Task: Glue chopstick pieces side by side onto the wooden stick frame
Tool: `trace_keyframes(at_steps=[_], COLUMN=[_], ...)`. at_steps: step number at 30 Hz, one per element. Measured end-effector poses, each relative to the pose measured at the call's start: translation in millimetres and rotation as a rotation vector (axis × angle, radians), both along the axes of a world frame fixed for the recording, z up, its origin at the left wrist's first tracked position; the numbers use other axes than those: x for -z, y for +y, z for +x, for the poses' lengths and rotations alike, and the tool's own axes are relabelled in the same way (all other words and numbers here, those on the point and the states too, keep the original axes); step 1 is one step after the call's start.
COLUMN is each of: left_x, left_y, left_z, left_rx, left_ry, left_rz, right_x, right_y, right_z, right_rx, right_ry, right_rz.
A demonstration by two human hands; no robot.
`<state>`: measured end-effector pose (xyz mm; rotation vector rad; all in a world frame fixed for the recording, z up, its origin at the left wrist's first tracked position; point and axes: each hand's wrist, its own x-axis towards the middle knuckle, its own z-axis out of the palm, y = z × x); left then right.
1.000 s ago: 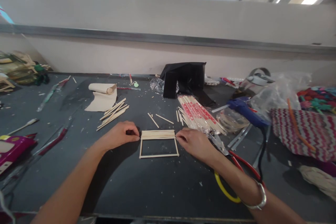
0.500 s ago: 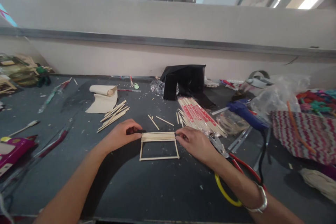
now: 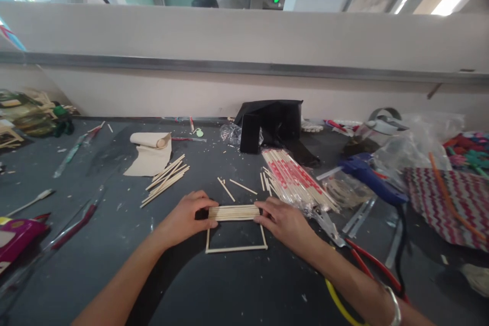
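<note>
A small rectangular frame (image 3: 237,250) of thin wooden sticks lies flat on the dark tabletop in front of me. Across its far side runs a row of wooden sticks (image 3: 234,213), set side by side. My left hand (image 3: 187,216) pinches the left end of this row between thumb and fingers. At the right end, my right hand (image 3: 284,221) grips the row the same way, thumb on the near side. Beyond the frame lie a few loose sticks (image 3: 243,186). The near part of the frame has an open middle.
Left of centre are a pile of sticks (image 3: 165,181) and a cloth roll (image 3: 151,150). To the right lie bagged sticks (image 3: 298,178), a blue glue gun (image 3: 370,175), red-handled pliers (image 3: 369,260) and a patterned cloth (image 3: 439,204). A black object (image 3: 271,125) stands near the partition.
Both hands have closed in on the ends of the stick row, thumbs now on its near edge. The whole view has shifted slightly, with the table lower in the picture.
</note>
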<state>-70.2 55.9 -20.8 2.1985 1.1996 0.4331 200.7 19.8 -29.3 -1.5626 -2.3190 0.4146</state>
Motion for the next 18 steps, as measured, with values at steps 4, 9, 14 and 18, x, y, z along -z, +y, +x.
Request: trace_keyframes(at_steps=[4, 9, 14, 18], left_x=[5.3, 5.8, -0.1, -3.5], left_y=[0.7, 0.3, 4.4, 19.6], left_z=[-0.8, 2.1, -4.0, -36.9], left_rx=[-0.011, -0.023, -0.068, -0.432], left_ry=[-0.035, -0.04, -0.058, 0.022], left_rz=[-0.011, -0.013, 0.018, 0.371], right_x=[2.9, 4.9, -0.9, -4.1], right_y=[0.7, 1.5, 0.4, -1.0], right_z=[-0.4, -1.4, 1.1, 4.4], right_rx=[-0.018, -0.029, 0.01, 0.047], right_ry=[-0.021, -0.039, 0.04, 0.134], right_rz=[0.008, 0.01, 0.007, 0.083])
